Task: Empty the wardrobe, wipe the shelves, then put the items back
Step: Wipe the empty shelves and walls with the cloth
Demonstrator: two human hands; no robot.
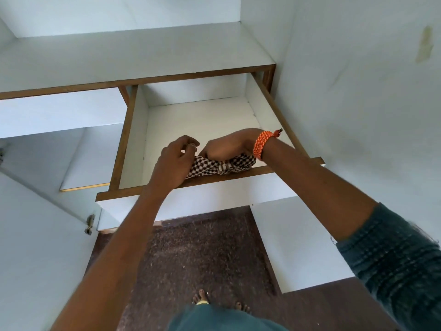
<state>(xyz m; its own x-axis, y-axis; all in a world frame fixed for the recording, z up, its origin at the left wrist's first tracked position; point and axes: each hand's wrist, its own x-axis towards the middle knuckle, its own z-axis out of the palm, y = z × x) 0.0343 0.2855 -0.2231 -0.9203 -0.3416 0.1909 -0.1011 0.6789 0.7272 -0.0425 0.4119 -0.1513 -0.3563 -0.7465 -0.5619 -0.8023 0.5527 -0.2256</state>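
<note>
checked cloth (222, 167) in the pulled-out drawer (133, 139), right hand (229, 145) gripping it, left hand (176, 161) loosely curled, empty

No text, label, brand, number or sign can be read anywhere here.

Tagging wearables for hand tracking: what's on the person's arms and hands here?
Both forearms are bare. The right hand has a thick orange braided thread band wrapped round the wrist, its knotted end sticking out. A dark teal ribbed sleeve covers the right upper arm. The left hand seems to carry a ring, too blurred to be sure. No left sleeve in view.
</note>
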